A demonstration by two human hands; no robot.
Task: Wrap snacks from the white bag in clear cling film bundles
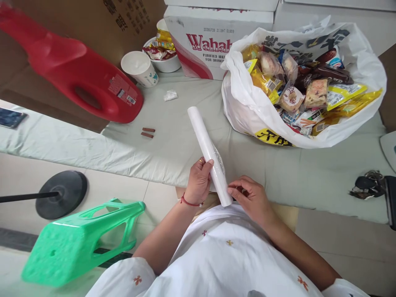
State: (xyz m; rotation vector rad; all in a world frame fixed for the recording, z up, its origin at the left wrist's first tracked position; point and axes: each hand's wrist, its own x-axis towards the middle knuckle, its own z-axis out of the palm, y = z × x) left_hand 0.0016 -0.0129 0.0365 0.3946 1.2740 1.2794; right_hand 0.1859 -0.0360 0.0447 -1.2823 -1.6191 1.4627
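A long white roll of plastic film [201,130] slants over the front edge of the table, its far end pointing up and left. Clear, shiny film bulges along its right side. My left hand [199,181] is closed around the middle of the roll, thumb on top. At the roll's lower end, my right hand [249,198] pinches with thumb and forefinger against the right side. Whether it has the film's edge or the roll itself is too small to tell. The other fingers of that hand are curled.
A white plastic bag [238,107] of packaged snacks stands at the right. Behind are a carton [198,62], paper cup [140,68] and white bowl [167,65]. A red jug [93,78], two brown sticks [147,132], keys [369,183] and a green stool [71,243] are around.
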